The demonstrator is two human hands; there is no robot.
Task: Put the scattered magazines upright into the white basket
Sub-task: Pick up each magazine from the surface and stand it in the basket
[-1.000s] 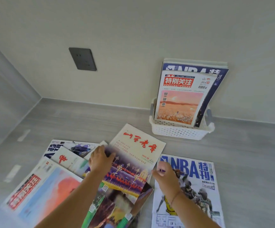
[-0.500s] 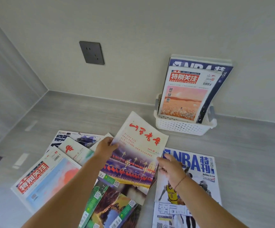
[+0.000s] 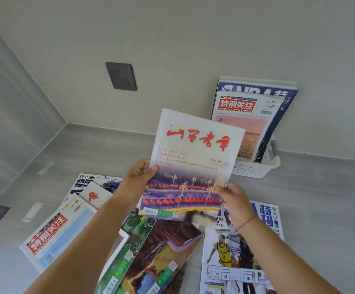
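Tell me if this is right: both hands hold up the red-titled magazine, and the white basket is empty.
Not empty. In the head view the white basket holds upright magazines. The left hand and right hand do hold up the red-titled magazine.
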